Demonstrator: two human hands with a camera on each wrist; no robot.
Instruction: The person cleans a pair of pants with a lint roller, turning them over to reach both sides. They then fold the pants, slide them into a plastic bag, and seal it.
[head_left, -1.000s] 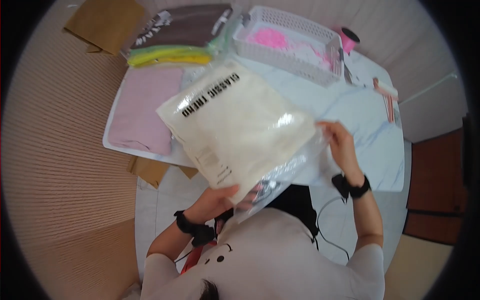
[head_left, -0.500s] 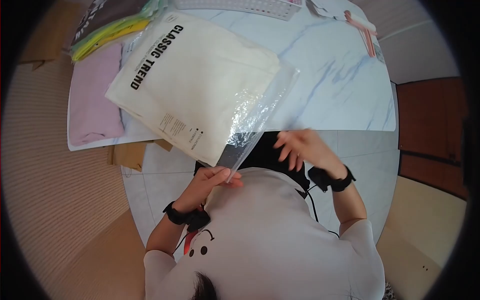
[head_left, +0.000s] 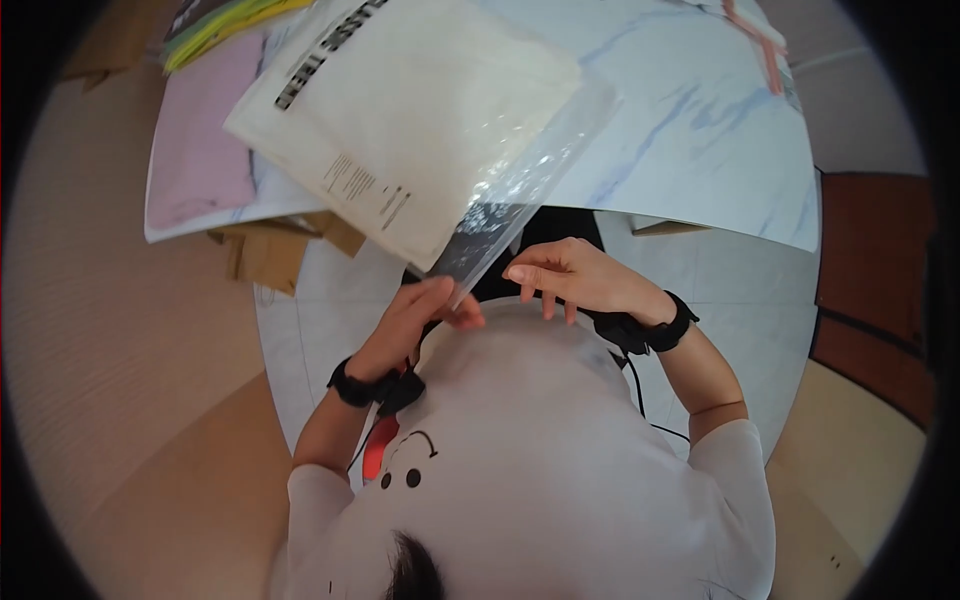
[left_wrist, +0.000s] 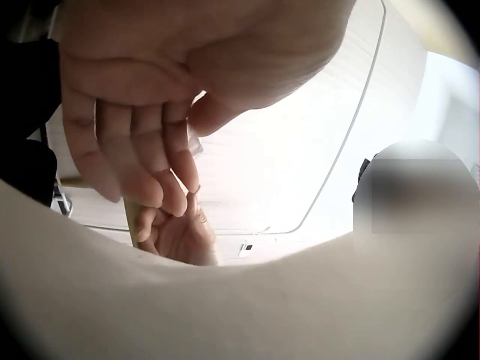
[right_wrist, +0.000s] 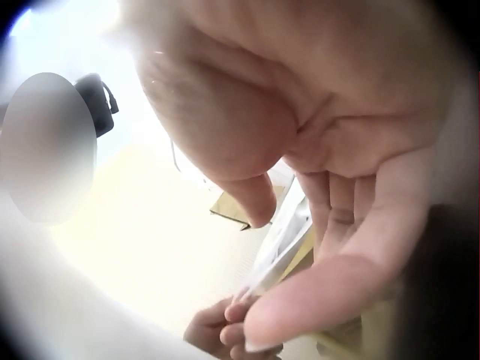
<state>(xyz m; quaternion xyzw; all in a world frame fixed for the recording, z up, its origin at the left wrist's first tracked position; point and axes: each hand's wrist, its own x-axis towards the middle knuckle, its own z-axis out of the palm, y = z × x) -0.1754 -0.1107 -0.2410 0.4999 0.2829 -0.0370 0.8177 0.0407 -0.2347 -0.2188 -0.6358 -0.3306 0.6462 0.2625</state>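
A clear plastic bag (head_left: 535,165) printed CLASSIC TREND holds a folded cream cloth item (head_left: 430,120). It slants over the front edge of the table, its transparent end strip reaching past the cloth toward the body. My left hand (head_left: 400,325) pinches the near corner of that strip between thumb and fingers. Just right of the strip, in front of the shirt, my right hand (head_left: 580,280) hovers with loosely bent fingers and nothing in them. In the right wrist view, the left hand's fingers (right_wrist: 232,330) appear beyond the right hand's loosely bent index finger (right_wrist: 322,292).
A folded pink cloth (head_left: 205,130) lies at the left of the marbled white table (head_left: 690,140). Yellow and green packed items (head_left: 225,35) are stacked behind it. A pinkish-red strip-like item (head_left: 765,55) lies at the far right. Brown cardboard (head_left: 270,260) shows below the table's left front edge.
My right hand has let go of the bag's right side and come in near the left hand, which keeps its corner. The head view has tilted down, so the basket is out of sight.
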